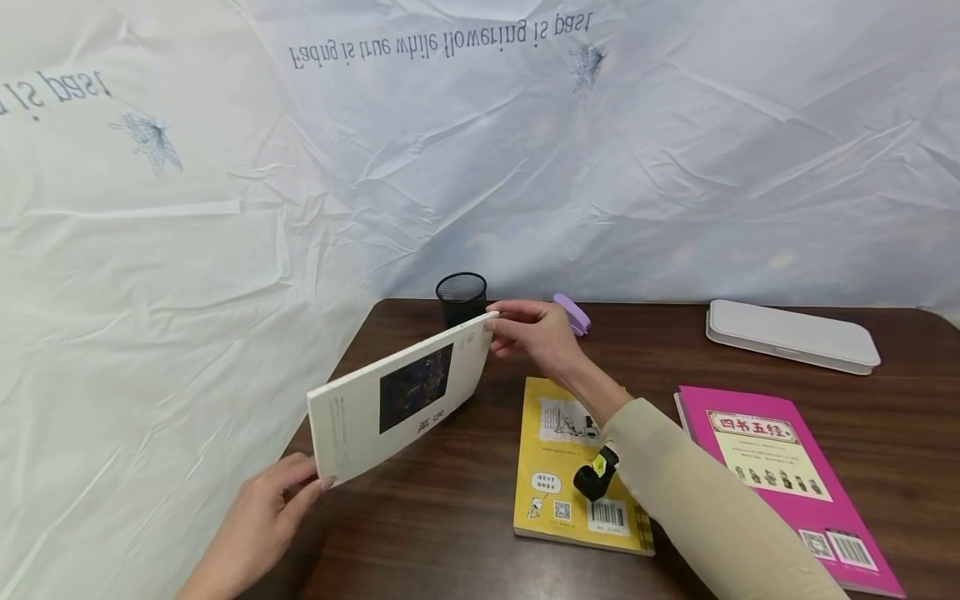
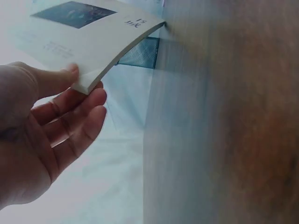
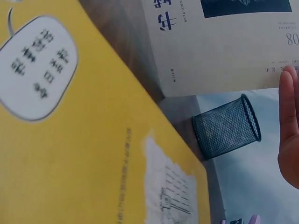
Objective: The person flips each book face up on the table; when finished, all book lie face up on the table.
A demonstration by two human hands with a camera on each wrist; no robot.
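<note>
- My left hand (image 1: 258, 517) is pinching the lower corner of the thin white paperback book (image 1: 397, 396), thumb on top, fingers underneath, at lower left of the frame.
- My right hand (image 1: 536, 333) is gripping its upper corner at centre, holding it tilted above the dark wooden table (image 1: 420, 517).
- My sleeve is hiding part of the yellow paperback book (image 1: 555, 492).

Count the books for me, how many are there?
3. A white book is held up by the left hand and right hand; a yellow book and a pink book lie on the table.

Beige long sleeve (image 1: 697, 500) on right arm; black wrist camera (image 1: 595, 479), yellow tab.
</note>
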